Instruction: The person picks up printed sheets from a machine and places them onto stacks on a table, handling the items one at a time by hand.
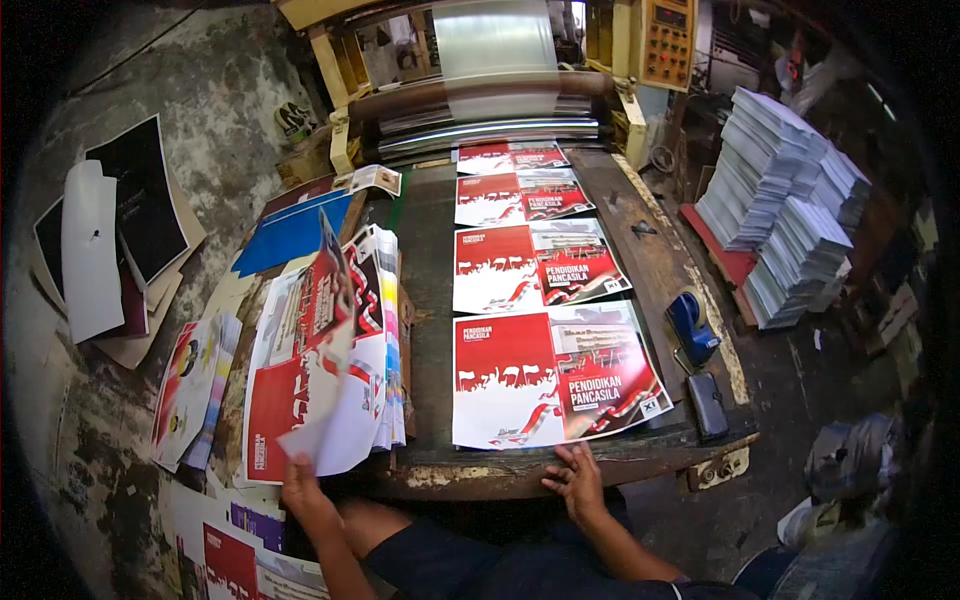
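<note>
My left hand (308, 497) pinches the near corner of a red and white printed cover sheet (345, 425) on the stack at the left. The sheet curls upward, showing part of its white back. Beneath it and to its right stands the thick stack of printed sheets (392, 350), with coloured edges. My right hand (577, 483) is open, its fingers apart, just below the front edge of the nearest cover sheet (505, 370) on the machine's table. Beyond that one, several matching cover sheets (497, 262) run in an overlapping row toward the rollers.
A laminating machine's rollers (480, 130) span the far end, with a button panel (667, 42) at right. On the table's right side are a blue tape dispenser (692, 328) and a dark case (707, 405). Tall paper stacks (755, 170) stand at right; a smaller stack (192, 390) at left.
</note>
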